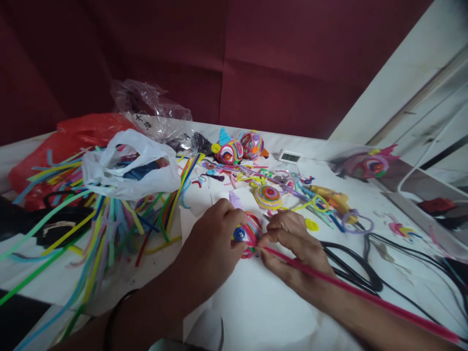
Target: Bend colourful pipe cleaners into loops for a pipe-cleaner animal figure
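Observation:
My left hand is closed round a small ball of coiled, many-coloured pipe cleaners with a blue round spot on its side. Pinched between the thumb and forefinger of my right hand is a long dark pink pipe cleaner. Its near end touches the ball, and the rest runs back over my right forearm to the lower right. Fingers of both hands cover parts of the ball. White paper lies beneath my hands.
Bundles of loose pipe cleaners and a white plastic bag fill the left side. Behind stand finished coiled balls and a small digital display. To the right are a yellow glue gun and black cable.

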`<state>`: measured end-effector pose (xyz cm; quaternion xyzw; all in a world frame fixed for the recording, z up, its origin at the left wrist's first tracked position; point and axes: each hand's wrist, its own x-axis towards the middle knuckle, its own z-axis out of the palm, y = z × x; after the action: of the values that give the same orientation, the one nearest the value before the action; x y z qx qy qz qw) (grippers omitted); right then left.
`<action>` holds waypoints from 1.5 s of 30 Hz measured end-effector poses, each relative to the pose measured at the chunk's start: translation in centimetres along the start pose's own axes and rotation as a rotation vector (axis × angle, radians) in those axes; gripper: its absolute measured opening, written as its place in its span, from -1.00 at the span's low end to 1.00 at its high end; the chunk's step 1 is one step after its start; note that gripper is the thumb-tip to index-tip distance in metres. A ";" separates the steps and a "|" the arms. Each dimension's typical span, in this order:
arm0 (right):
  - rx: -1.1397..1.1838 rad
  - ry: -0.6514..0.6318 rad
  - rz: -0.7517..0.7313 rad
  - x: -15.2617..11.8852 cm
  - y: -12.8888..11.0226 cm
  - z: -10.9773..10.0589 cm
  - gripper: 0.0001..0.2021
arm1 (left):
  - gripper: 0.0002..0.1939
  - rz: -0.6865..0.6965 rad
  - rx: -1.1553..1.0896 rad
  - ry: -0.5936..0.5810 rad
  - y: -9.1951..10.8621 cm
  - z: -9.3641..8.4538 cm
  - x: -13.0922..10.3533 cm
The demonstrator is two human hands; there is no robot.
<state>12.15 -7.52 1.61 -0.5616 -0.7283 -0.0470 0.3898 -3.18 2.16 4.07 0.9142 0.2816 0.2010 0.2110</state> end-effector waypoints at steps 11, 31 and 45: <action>0.069 0.099 0.032 0.6 -0.2 -1.9 -0.93 | -0.72 0.167 -0.102 0.250 0.0 -2.6 -0.7; 0.164 0.183 -0.090 1.0 -0.7 -4.8 -0.95 | -0.88 0.484 -0.013 0.267 4.7 -2.0 0.4; 0.211 0.232 -0.132 1.0 0.0 -4.7 -0.97 | -0.84 0.285 -0.036 -0.033 5.5 -3.7 1.9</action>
<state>14.50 -9.08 5.46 -0.4594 -0.7145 -0.0606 0.5242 -1.17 0.14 10.33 0.9442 0.1417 0.2187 0.2014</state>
